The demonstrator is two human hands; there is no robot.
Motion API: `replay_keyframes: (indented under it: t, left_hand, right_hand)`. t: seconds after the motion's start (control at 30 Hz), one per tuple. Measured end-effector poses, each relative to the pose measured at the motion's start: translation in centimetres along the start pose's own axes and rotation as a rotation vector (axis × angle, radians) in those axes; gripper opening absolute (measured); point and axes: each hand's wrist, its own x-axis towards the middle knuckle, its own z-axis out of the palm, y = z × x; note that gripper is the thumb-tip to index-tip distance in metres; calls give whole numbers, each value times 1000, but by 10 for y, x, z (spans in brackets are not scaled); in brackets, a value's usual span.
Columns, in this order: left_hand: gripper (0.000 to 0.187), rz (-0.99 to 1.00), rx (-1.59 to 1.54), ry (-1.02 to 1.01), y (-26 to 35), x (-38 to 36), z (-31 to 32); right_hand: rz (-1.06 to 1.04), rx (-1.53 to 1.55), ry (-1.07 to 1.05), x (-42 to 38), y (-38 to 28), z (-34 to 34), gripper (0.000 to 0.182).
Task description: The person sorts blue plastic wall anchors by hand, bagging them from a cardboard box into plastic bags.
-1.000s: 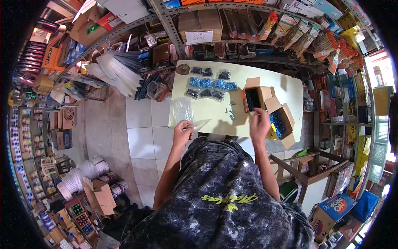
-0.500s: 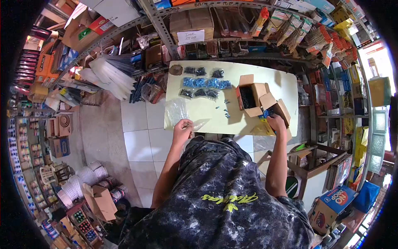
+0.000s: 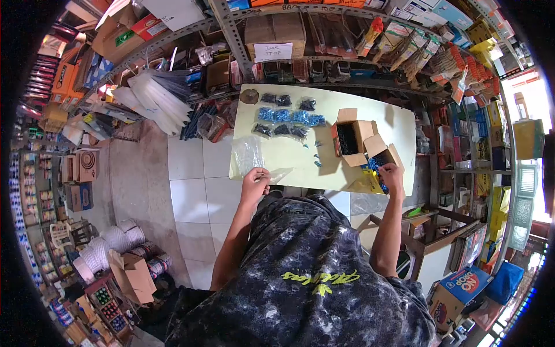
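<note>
My left hand (image 3: 255, 183) is at the table's front edge, its fingers pinched on a small clear plastic bag (image 3: 281, 174). More clear plastic bags (image 3: 248, 151) lie flat just beyond it. My right hand (image 3: 392, 177) is over an open cardboard box (image 3: 395, 155) of small blue pieces (image 3: 374, 162), fingers bent together; whatever they hold is too small to make out. Behind that box stands another open box (image 3: 343, 131) with dark pieces inside. A few loose blue pieces (image 3: 317, 157) are scattered left of the boxes. Filled bags of blue pieces (image 3: 291, 116) form a row between bags of black pieces (image 3: 281, 130).
The pale table (image 3: 347, 180) carries all of this, with a round brown object (image 3: 249, 96) in its far left corner. Stocked metal shelves (image 3: 231, 43) stand behind it. A wooden frame (image 3: 430, 234) is close on the right.
My right hand has come up and slightly back from inside the box of blue pieces. My left hand keeps its hold on the bag. The whole view has shifted slightly.
</note>
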Motion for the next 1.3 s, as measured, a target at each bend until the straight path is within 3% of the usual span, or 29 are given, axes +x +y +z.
replay_keyframes:
  t: [0.03, 0.17, 0.33, 0.4, 0.43, 0.5, 0.53, 0.7, 0.83, 1.03, 1.1, 1.23, 1.3]
  left_hand:
    - [17, -5, 21, -14, -3, 1, -2]
    - [17, -8, 7, -38, -2, 3, -3]
    - [14, 4, 40, -9, -2, 6, -1]
    - [14, 0, 29, -6, 0, 5, 1]
    - [14, -4, 17, -4, 1, 4, 2]
    - [14, -2, 25, -5, 3, 3, 2]
    - [13, 0, 30, -4, 2, 2, 2]
    - [15, -11, 55, 3, 2, 2, 0]
    - [15, -9, 46, 20, 4, -1, -1]
    - [15, 11, 23, 45, 0, -2, -7]
    - [15, 8, 20, 49, -1, -1, -9]
    - [14, -2, 29, 45, -2, -2, -8]
    - [14, -9, 38, 40, 0, -1, -6]
  right_hand:
    - [-15, 16, 47, -17, -26, -11, 17]
    - [28, 201, 211, -15, -15, -19, 21]
    - [72, 368, 183, -40, -55, -31, 18]
    - [13, 837, -119, -54, -76, -27, 17]
    - [14, 838, -118, -57, -83, -20, 17]
    - [91, 1276, -399, -61, -98, -4, 19]
    - [103, 1322, -485, -64, -104, 8, 20]
    - [206, 1159, -741, -76, -123, 72, 31]
    - [244, 1145, -758, -71, -106, 132, 36]
    - [286, 1118, -628, -57, -110, 151, 35]
    - [242, 1100, -458, -55, -114, 152, 33]
    - [232, 1022, -356, -48, -111, 166, 36]
    - [19, 848, -266, -48, -111, 174, 39]
